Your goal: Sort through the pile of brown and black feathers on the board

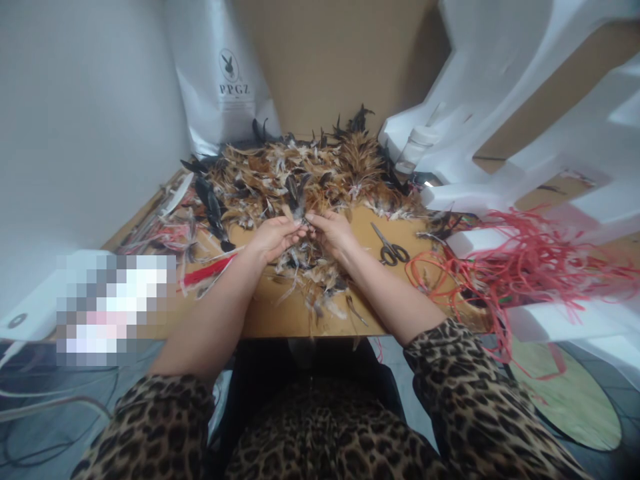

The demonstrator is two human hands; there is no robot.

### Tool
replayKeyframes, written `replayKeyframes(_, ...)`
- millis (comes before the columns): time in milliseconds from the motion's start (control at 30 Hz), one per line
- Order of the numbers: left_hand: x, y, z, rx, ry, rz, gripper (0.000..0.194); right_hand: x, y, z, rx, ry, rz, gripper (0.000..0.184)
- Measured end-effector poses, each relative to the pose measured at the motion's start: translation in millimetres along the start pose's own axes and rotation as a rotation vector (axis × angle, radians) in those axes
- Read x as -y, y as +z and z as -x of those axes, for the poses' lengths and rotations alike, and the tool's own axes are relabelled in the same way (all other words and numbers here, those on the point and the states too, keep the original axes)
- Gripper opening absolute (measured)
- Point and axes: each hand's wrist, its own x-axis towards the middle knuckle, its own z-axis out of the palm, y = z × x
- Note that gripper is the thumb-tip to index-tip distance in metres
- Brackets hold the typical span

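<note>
Pinching the dark feather bunch (299, 193) low at its base seems best; left hand (280, 237) and right hand (333, 233) each have a fingertip grip there, over the table (363, 223); light, steady pressure should avoid crushing it.

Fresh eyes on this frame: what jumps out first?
The big heap of brown and black feathers spread over the far part of the table. Next, the tangle of red strands at the right. Then, near the middle, the left hand and right hand meeting at a small feather bunch.
</note>
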Motion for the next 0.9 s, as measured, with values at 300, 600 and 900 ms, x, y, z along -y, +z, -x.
replayKeyframes(300,-1.0,3.6,3.5,-0.010,0.003,-0.039,0.004,-2.6,-0.7,-1.3,-0.021,-0.012,-0.006,0.031)
replayKeyframes(600,-1.1,4.6,3.9,-0.016,0.003,-0.055,0.004,-11.4,-3.9,-5.9,-0.048,-0.093,0.050,0.030)
replayKeyframes(900,-3.0,2.2,1.9,-0.047,0.026,-0.018,0.009,4.2,-1.5,0.4,0.026,0.040,0.000,0.028)
